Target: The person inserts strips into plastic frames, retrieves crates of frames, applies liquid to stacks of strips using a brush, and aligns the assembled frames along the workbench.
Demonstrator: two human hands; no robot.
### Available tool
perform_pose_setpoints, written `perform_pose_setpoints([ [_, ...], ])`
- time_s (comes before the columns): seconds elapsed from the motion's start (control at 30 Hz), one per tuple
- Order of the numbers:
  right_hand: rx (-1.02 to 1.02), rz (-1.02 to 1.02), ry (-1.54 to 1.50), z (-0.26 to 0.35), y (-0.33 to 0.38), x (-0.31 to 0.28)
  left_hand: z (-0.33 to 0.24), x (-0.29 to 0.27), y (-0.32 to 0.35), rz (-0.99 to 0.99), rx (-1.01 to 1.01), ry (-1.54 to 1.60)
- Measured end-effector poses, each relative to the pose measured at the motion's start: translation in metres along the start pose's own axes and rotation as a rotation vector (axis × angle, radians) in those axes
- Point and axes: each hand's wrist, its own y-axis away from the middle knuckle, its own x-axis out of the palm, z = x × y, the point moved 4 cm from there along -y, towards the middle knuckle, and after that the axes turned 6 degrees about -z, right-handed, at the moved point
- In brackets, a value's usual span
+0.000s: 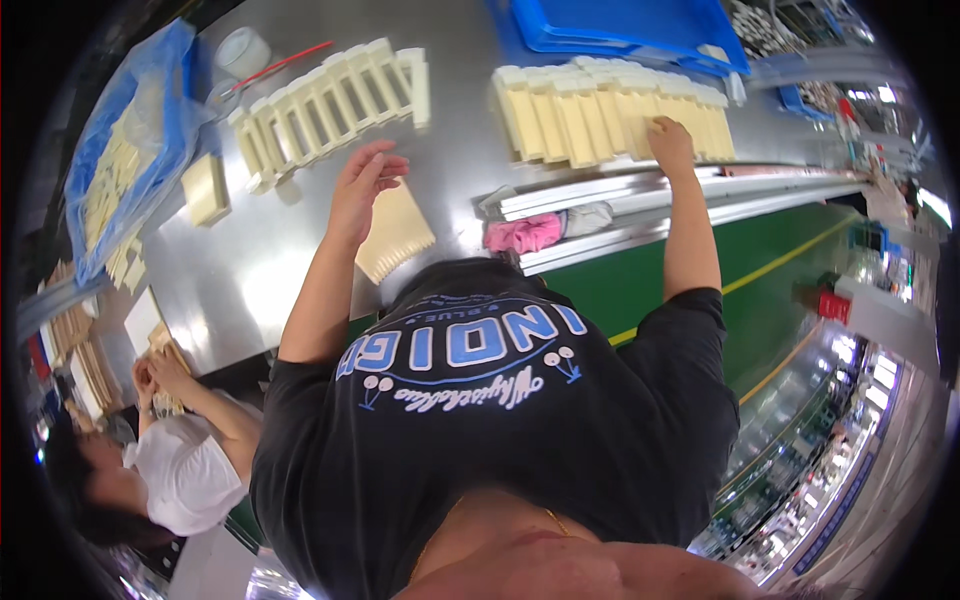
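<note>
Left of upper centre, my left hand (370,190) hung, fingers loosely parted, near a cream stack (398,238). Upper right, my right hand (671,145) met the cream panels (585,115); whether pinching, I couldn't tell.

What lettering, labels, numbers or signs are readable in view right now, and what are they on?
I can't copy wording, but this is where it stands:
Black shirt: large blue letters, a smaller blue line and white script, readable.
Cream pieces at the right hand: none that I can make out.
Red box, far right: any marking is too small and blurred to read.
</note>
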Motion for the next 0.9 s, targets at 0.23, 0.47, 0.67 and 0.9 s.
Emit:
perform_pose_setpoints([
  [0.23,-0.353,-0.07,-0.142,0.125,0.007,-0.012,-0.032,-0.055,-0.008,-0.195,0.217,-0.271],
  [0.47,-0.704,0.762,-0.286,0.293,0.065,0.071,-0.018,-0.087,-0.018,-0.488,0.469,-0.558],
  [0.67,-0.49,1.242,-0.307,0.306,0.067,0.125,0.004,-0.065,0.008,-0.717,0.443,-0.555],
  [0.9,-0.385,1.398,-0.317,0.323,0.038,0.143,0.017,-0.066,0.066,-1.014,0.395,-0.531],
])
